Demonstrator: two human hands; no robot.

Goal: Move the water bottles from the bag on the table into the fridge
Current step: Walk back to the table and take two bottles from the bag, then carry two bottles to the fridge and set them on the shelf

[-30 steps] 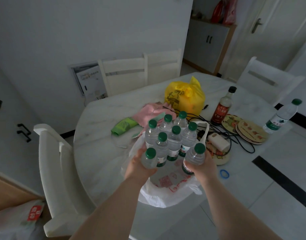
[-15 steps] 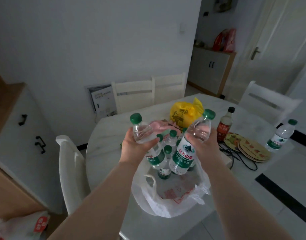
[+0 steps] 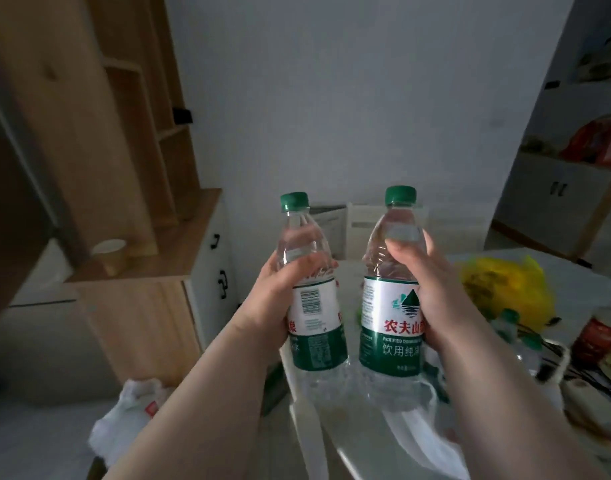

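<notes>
Not much to report tbh: the left hand [image 3: 279,299] and right hand [image 3: 435,289] are seen bare, and the left forearm [image 3: 200,393] and right forearm [image 3: 498,393] are left uncovered down to the view's bottom edge. The right thumbnail is kept short.

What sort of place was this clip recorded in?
Most likely a home dining area: a pale dining table with a yellow shopping bag and a sauce bottle on it, white chairs against the wall, and a wooden sideboard with shelves.
</notes>
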